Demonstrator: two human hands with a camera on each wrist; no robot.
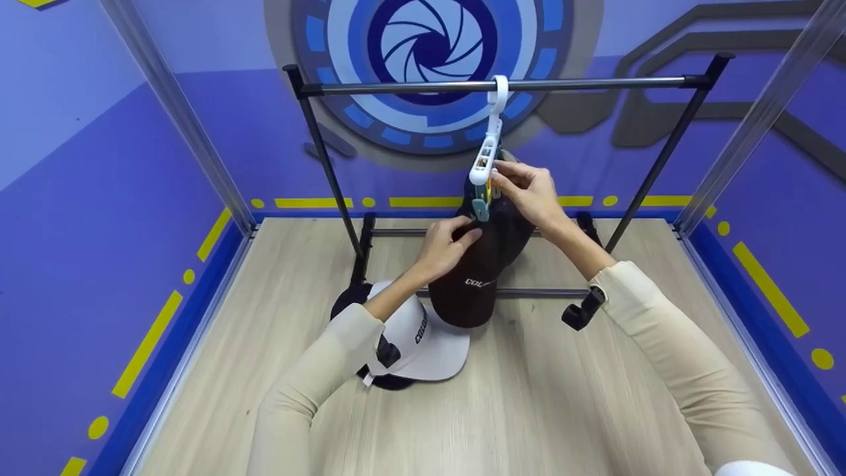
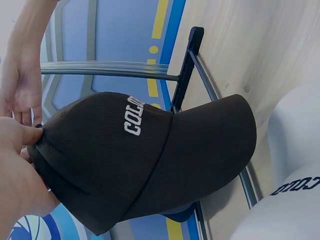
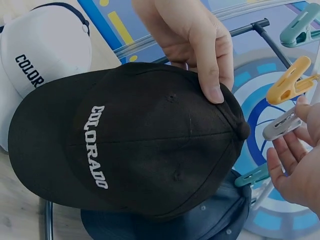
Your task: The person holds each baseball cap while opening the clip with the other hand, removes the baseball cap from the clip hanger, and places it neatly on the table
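My left hand pinches a black baseball cap near the top of its crown, brim downward. White COLORADO lettering shows across its front. Beside it, my right hand pinches a grey clothespin-like clip on a white clip hanger. Whether the clip's mouth is spread cannot be made out. An orange clip and a teal clip are on the same hanger. Behind the black cap hangs a navy cap, with another teal clip at its top.
The hanger hooks over the top bar of a black-and-metal rack standing on a wooden tabletop. White caps with dark parts lie at the rack's left front. Patterned blue walls enclose the table at the back and sides.
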